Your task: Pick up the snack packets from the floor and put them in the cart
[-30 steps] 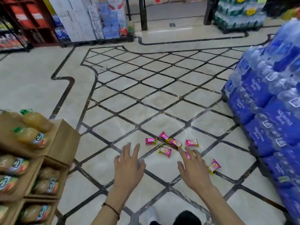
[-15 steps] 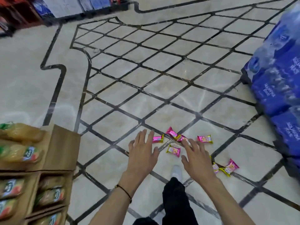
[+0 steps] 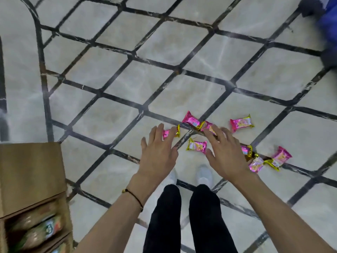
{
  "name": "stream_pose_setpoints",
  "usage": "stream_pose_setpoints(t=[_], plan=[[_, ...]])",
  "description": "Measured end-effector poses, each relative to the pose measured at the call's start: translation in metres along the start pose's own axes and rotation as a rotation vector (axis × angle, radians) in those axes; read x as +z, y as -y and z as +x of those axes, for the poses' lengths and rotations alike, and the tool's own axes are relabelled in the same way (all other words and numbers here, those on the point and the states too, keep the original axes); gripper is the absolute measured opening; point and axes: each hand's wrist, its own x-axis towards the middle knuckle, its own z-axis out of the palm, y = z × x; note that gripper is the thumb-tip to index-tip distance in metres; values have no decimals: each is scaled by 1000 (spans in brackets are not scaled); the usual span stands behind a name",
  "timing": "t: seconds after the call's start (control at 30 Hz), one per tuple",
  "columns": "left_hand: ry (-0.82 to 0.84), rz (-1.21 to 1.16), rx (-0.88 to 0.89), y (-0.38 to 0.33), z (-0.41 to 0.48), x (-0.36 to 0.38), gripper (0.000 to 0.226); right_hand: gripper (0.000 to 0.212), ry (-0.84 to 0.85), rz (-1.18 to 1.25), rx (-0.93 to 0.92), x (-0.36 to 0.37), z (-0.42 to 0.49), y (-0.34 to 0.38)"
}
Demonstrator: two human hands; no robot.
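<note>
Several snack packets [image 3: 197, 146] still lie scattered on the floor [image 3: 109, 115], none picked up. Now the left hand [image 3: 158, 154] and right hand [image 3: 224, 152] have dropped much closer, fingers [image 3: 160, 129] spread, holding nothing, so grabbing's probably next.

Under me I see pale marble tiles [image 3: 155, 83], divided by dark strips [image 3: 99, 93] in a diamond pattern. At my left stands a brown cardboard box [image 3: 31, 176]. The open boxes below it hold bottles [image 3: 42, 232], which are blurred. At the top right is a blue wrapped pack [image 3: 328, 22], also blurred. My legs wear black trousers [image 3: 164, 216] and pale shoes [image 3: 204, 175].
</note>
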Motion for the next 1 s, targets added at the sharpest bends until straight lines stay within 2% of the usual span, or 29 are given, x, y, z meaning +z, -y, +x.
stream_pose_setpoints(t=[0.13,0.4,0.53,0.77,0.87,1.0], plan=[[46,80,62,34,56,87,68,66,-43,26,6,97,38,-20],[109,178,182,94,159,258,74,68,98,-90,-56,303,85,-61],[150,245,166,124,201,344,85,81,110,-111,-40,376,117,-87],[81,466,236,155,264,446,98,105,151,-247,-123,454,167,-125],[55,524,271,165,278,469,97,104,203,-261,-132,472,182,-131],[49,511,294,171,287,479,95,99,170,-290,-143,486,188,-135]])
